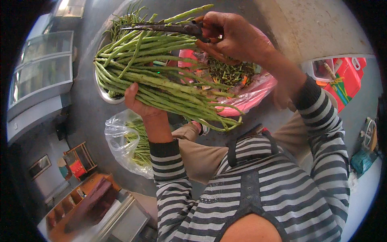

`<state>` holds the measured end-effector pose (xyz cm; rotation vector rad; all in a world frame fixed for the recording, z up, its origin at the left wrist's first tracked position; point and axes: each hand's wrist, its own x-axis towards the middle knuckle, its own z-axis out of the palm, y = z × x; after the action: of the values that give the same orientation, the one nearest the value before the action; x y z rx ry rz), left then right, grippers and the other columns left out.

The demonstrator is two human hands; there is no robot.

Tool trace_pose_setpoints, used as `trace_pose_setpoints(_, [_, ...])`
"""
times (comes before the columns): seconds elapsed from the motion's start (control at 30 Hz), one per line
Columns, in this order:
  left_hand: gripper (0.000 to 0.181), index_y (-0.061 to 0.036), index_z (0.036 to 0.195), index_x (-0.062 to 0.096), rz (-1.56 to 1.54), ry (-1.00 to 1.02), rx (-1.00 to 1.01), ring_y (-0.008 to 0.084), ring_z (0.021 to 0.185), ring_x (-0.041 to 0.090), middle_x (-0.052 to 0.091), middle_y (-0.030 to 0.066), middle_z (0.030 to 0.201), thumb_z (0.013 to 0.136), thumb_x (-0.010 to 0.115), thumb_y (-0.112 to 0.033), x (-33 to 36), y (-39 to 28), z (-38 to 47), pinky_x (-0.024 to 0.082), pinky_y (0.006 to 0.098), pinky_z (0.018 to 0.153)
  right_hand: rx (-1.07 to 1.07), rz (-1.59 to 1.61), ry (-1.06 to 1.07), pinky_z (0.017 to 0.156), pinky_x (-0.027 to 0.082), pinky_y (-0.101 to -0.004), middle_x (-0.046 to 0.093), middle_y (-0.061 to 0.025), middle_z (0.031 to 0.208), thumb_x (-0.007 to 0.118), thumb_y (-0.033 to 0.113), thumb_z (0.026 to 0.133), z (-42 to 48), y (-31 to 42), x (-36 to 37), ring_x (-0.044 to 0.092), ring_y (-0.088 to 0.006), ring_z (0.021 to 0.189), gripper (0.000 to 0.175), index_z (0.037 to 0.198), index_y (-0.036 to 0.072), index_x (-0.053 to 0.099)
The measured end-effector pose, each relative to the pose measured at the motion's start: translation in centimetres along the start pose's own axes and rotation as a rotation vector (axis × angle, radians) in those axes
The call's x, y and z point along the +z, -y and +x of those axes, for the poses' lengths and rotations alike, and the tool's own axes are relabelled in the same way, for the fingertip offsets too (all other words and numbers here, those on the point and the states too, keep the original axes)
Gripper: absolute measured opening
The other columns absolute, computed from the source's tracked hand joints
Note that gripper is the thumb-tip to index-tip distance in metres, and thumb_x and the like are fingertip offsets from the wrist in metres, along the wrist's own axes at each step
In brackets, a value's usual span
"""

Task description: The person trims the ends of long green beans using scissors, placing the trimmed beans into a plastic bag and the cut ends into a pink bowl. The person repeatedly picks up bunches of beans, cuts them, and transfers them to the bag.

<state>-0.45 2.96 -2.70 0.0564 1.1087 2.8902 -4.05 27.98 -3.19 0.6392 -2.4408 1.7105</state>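
Note:
A thick bunch of green yardlong beans spreads across the upper middle of the view. My left hand grips it from below near its left end, where the bean tips gather. In my right hand are dark metal scissors, their blades pointing left over the top of the bunch; whether the blades are parted is hard to see. Beneath the bunch, a steel basin holds more green beans. A pink plastic bag lies open below my right hand, with cut green trimmings and orange scraps inside.
On the floor by my left forearm sits a clear plastic bag of long beans. A red box and a clear plastic container stand at the right. Wooden shelving and a small chair are at lower left.

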Motion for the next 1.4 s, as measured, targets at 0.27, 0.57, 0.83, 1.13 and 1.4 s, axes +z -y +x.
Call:
trace_pose_setpoints(0.27, [0.063,-0.0039,0.137,0.036,0.027,0.061,0.022,0.0389,0.118,0.049,0.048,0.0212,0.131,0.079,0.048,-0.024,-1.3,-0.3,0.4,0.040,0.0567,0.100,0.246,0.125,-0.145,0.058,0.039,-0.0202,0.046,0.0035,0.071,0.069,0.021,0.084,-2.4,1.0,-2.3,0.043,-0.0050,0.067,0.025,0.097,0.003,0.055])
trace_pose_setpoints(0.57, [0.065,-0.0012,0.133,0.040,0.080,-0.034,0.096,0.0355,0.108,0.056,0.051,0.0207,0.125,0.072,0.052,-0.018,-0.3,-0.2,0.4,0.048,0.0498,0.092,0.296,-0.014,0.193,0.052,0.039,-0.0349,0.045,-0.0101,0.059,0.068,0.046,0.080,-10.4,4.7,-4.4,0.048,-0.0207,0.054,0.049,0.082,0.000,0.050])
trace_pose_setpoints(0.83, [0.062,-0.0045,0.134,0.041,-0.064,0.088,0.057,0.0360,0.114,0.052,0.051,0.0189,0.128,0.077,0.050,-0.025,-1.2,-0.6,0.3,0.044,0.0535,0.097,0.320,-0.216,0.276,0.050,0.038,-0.0374,0.046,-0.0109,0.055,0.066,0.047,0.082,-14.5,3.5,-3.6,0.050,-0.0275,0.051,0.048,0.071,0.003,0.050])
trace_pose_setpoints(1.13, [0.061,-0.0037,0.135,0.041,-0.023,0.107,0.073,0.0367,0.115,0.052,0.050,0.0198,0.129,0.077,0.049,-0.022,-1.2,-0.4,0.4,0.044,0.0540,0.097,0.378,-0.177,0.270,0.048,0.040,-0.0416,0.051,-0.0154,0.052,0.063,0.039,0.085,-12.3,3.8,-1.7,0.054,-0.0331,0.049,0.043,0.068,0.001,0.054])
trace_pose_setpoints(1.4, [0.062,-0.0031,0.136,0.039,-0.096,0.098,0.012,0.0371,0.114,0.052,0.049,0.0202,0.130,0.077,0.049,-0.023,-1.5,-0.2,0.3,0.044,0.0548,0.096,0.357,-0.123,0.246,0.046,0.040,-0.0397,0.051,-0.0166,0.052,0.067,0.048,0.081,-12.1,3.6,-0.9,0.054,-0.0305,0.046,0.054,0.063,-0.001,0.054])
